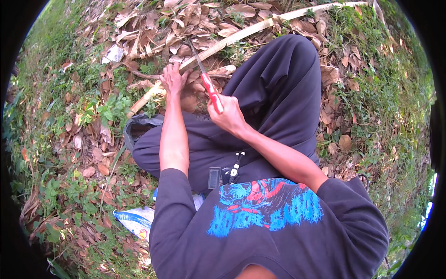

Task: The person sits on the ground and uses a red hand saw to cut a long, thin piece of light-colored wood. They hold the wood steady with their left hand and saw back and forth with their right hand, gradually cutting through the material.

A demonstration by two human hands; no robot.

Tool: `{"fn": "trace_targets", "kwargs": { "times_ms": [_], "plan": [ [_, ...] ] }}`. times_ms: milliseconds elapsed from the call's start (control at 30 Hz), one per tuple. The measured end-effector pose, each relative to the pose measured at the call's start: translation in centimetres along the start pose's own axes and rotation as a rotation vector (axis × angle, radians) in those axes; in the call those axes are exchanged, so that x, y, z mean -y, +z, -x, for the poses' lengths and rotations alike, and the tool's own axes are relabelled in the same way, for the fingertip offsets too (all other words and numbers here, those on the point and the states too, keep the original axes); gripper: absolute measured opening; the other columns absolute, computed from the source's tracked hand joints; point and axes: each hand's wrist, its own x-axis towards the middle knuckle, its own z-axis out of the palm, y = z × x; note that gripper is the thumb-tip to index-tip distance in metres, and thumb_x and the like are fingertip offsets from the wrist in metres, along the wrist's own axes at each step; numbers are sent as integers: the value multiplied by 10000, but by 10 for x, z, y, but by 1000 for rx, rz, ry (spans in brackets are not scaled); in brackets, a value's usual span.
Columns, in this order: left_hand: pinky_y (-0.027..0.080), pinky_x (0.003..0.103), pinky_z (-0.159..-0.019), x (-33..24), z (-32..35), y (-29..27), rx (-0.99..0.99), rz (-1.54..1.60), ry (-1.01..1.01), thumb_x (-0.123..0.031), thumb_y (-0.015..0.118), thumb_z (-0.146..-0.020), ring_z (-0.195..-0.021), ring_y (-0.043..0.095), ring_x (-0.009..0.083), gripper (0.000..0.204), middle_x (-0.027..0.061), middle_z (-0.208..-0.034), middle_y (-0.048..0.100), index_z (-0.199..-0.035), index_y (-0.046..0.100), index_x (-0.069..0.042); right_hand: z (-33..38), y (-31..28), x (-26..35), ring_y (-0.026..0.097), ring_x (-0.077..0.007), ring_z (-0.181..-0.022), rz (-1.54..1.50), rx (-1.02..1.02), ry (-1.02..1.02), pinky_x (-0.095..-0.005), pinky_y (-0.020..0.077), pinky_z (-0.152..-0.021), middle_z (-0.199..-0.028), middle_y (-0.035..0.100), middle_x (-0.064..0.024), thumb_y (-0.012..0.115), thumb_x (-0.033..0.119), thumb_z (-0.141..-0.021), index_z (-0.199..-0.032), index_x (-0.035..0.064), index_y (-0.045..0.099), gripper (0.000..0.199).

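A long, pale, slightly curved strip of wood or bamboo (248, 31) runs from the far right down to the near left, across the front of my bent legs. My left hand (173, 80) is closed on it near its lower left end. In my right hand (229, 114) is a red-and-white-handled cutting tool (211, 93); its narrow, dark blade points up and to the left and crosses the strip just right of my left hand. Whether the blade's edge is toothed is too small to tell.
Dry brown leaves (153, 23) and green plants (116, 109) cover the ground. A white-and-blue plastic bag (139, 221) lies at my left side. My raised right knee (297, 51) stands close under the strip. A small dark device (214, 178) rests at my lap.
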Motion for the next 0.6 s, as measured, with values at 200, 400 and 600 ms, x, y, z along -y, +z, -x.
{"fn": "trace_targets", "kwargs": {
  "times_ms": [200, 400, 600],
  "plan": [
    [394, 501, -872, 0, 3, 6, -54, 44, -32, -574, 766, -749, -1069, 557, 303, 580, 75, -1044, 606, -1138, 626, -167, 12, -9, -1, 657, -422, -671, -30, 31, 22, -435, 511, -573, -670, 598, -265, 609, 54, -828, -796, -42, 617, 101],
    [383, 525, -936, -5, 8, -3, -36, 107, -91, -483, 828, -724, -1118, 540, 311, 551, 76, -1080, 599, -1134, 630, -174, -56, 29, -26, 545, -184, -497, 106, -32, 13, -359, 447, -530, -584, 572, -162, 595, 69, -826, -796, -29, 667, 125],
    [388, 551, -983, -8, 4, -7, 19, 173, -125, -464, 839, -725, -1171, 533, 308, 614, 88, -1181, 604, -1237, 631, -197, -2, 6, -38, 518, -100, -510, -35, 22, 165, -306, 434, -515, -563, 560, -60, 592, 35, -854, -827, -8, 704, 123]
  ]
}}
